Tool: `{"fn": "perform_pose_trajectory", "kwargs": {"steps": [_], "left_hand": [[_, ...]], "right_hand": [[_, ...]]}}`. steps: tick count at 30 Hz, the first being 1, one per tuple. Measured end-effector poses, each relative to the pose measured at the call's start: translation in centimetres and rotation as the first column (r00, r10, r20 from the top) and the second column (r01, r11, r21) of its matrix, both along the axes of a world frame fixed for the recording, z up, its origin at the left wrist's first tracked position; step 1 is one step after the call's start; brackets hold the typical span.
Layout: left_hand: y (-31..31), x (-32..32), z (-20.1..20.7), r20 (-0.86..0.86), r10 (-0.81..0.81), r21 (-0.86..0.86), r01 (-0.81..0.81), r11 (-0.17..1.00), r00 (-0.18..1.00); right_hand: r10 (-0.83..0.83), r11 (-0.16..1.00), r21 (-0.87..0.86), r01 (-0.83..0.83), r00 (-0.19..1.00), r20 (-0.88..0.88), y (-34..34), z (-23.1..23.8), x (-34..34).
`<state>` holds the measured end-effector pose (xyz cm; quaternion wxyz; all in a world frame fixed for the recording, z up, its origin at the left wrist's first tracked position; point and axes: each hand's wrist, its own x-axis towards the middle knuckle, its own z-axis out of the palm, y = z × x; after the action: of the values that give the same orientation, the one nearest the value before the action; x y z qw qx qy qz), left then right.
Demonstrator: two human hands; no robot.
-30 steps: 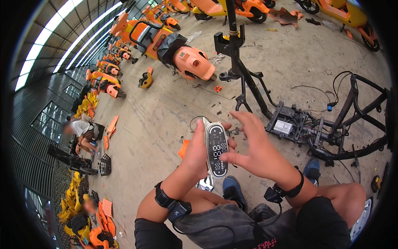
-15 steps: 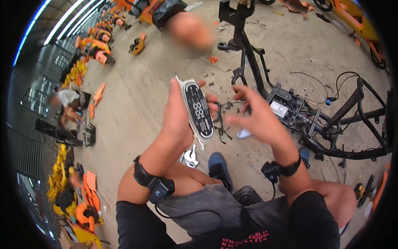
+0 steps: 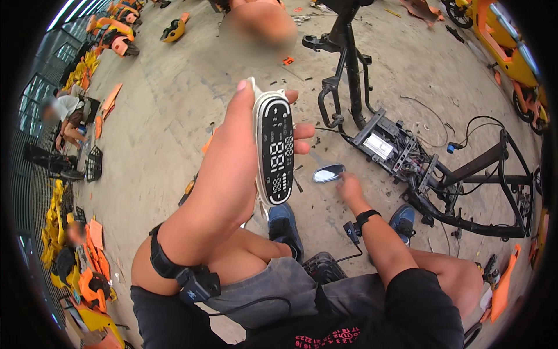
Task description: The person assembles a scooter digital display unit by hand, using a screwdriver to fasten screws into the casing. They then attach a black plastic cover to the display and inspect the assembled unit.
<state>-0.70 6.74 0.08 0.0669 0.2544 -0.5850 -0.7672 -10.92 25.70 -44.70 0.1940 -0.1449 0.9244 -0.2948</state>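
Note:
In my left hand (image 3: 235, 145) I hold up an oval dashboard display (image 3: 274, 152) with a white rim and a black face showing pale digits. My thumb lies along one side, and fingertips wrap round the other. My right hand (image 3: 350, 191) is reached down low, its fingers bent against the right end of a rear-view mirror (image 3: 328, 173). That mirror is oval, with a bright reflecting face. How firmly the fingers pinch it is hard to make out.
A black scooter frame (image 3: 349, 70) with an exposed electrical unit (image 3: 378, 145) and wiring stands ahead and right. Orange panels (image 3: 505, 279) and yellow scooters (image 3: 494, 43) line the right. Other people (image 3: 70, 116) sit at the left. Debris dots the concrete floor.
My left hand has brought the display closer to view and turned it more upright. My right hand has gone from mid-air down to the mirror.

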Motion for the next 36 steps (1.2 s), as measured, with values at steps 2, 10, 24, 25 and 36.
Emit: {"fn": "perform_pose_trajectory", "kwargs": {"steps": [2, 10, 24, 25, 36], "left_hand": [[-0.2, 0.5, -0.5, 0.004, 0.016, -0.009, -0.016, 1.0, 1.0], [-1.3, 0.1, -1.3, 0.015, -0.011, -0.045, 0.012, 0.999, 1.0], [-2.6, -0.1, -1.4, -0.117, -0.102, 0.239, 0.127, 0.963, 0.988], [-2.6, -0.3, -1.3, -0.127, -0.1, 0.267, 0.131, 0.955, 0.987], [-1.4, -1.3, -2.1, -0.063, -0.12, 0.198, 0.13, 0.972, 0.991]], "right_hand": [[0.114, 0.993, 0.023, -0.112, 0.99, -0.083, -1.0, 1.5, 0.9], [0.379, 0.889, 0.314, -0.333, 0.92, -0.1, -4.5, -0.5, -0.9], [-0.02, 0.856, -0.516, -0.032, 0.995, -0.095, -8.6, 10.8, -3.4], [-0.06, 0.78, -0.625, 0.026, 0.998, -0.034, -9.1, 13.6, -3.6], [0.385, 0.106, -0.951, 0.291, 0.87, 0.309, -2.5, 34.3, -3.3]]}}
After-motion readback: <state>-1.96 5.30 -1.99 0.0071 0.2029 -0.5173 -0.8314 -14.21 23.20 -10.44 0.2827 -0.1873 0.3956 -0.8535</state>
